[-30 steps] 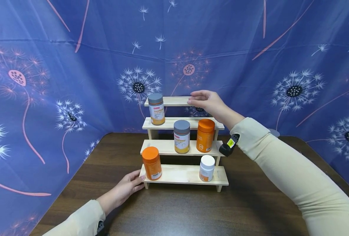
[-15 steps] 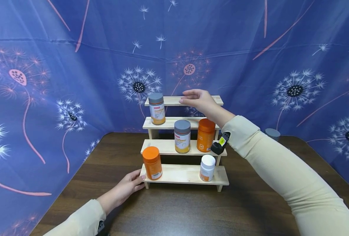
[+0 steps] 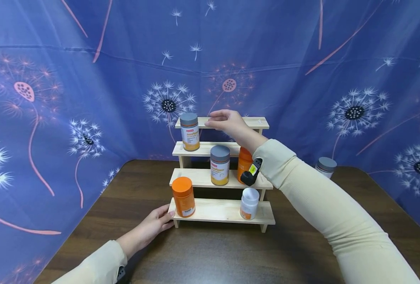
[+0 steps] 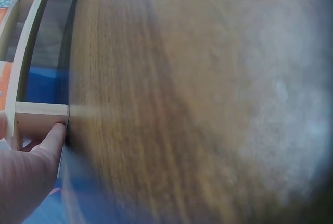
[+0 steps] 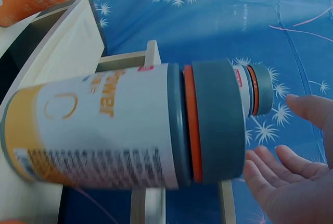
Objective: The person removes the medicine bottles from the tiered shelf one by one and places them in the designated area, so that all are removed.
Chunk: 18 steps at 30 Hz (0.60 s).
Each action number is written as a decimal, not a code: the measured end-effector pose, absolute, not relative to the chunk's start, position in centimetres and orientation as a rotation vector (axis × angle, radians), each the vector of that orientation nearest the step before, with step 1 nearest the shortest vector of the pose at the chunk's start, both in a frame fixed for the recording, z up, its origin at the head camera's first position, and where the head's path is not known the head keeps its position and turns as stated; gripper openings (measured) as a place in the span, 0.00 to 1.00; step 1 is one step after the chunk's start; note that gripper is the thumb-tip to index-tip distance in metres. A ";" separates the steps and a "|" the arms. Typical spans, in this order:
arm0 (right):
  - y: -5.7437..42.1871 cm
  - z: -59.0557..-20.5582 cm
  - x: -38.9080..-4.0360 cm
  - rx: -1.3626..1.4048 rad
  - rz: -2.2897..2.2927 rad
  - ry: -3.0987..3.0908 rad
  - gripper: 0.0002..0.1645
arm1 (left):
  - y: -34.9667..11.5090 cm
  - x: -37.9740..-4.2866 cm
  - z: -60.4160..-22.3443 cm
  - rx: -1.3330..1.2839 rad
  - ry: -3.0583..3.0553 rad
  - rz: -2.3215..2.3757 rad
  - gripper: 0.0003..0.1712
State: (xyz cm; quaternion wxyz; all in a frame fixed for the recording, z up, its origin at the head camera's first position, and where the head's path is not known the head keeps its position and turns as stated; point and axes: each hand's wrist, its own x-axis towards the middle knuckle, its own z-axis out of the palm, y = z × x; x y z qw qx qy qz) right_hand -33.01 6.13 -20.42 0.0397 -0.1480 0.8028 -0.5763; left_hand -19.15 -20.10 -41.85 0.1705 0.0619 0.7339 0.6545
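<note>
Two hands work well apart in the head view. The left hand point(image 3: 157, 221), lower left of centre, grips the bottom tier's end of the wooden rack point(image 3: 218, 210); the left wrist view shows a fingertip against its end leg point(image 4: 41, 120). The right hand point(image 3: 227, 121), upper middle, holds nothing: thumb and fingers are parted, just beside the upper grey-lidded jar point(image 3: 190, 132), which stands upright on the second tier from the top.

That reach seems to call for care. The wrist camera point(image 3: 251, 172) hangs in front of the right orange jar point(image 3: 244, 157), touching or not I cannot tell, so a higher wrist would be safer. Steady, light pressure from the left should keep the rack from sliding on the worktop point(image 3: 203, 252).

Every container visible stands upright with its lid on. The middle grey-lidded jar point(image 3: 219, 165) shares the third tier with the right orange jar; the left orange jar point(image 3: 183, 197) and the white bottle point(image 3: 249, 203) occupy the lowest. Another grey-lidded jar point(image 3: 325, 167) sits far right, partly behind the sleeve point(image 3: 323, 205). What any of them contains cannot be told.
</note>
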 end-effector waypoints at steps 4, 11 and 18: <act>5.4 -20.4 -33.2 -0.418 -1.787 2.443 0.31 | -20.1 -19.1 -41.7 0.176 2.084 1.859 0.33; 3.9 -20.5 -33.4 -0.391 -1.786 2.436 0.33 | -20.0 -19.0 -41.6 0.163 2.076 1.862 0.33; 3.1 -20.6 -33.9 -0.349 -1.763 2.439 0.34 | -20.1 -19.1 -41.8 0.183 2.065 1.873 0.32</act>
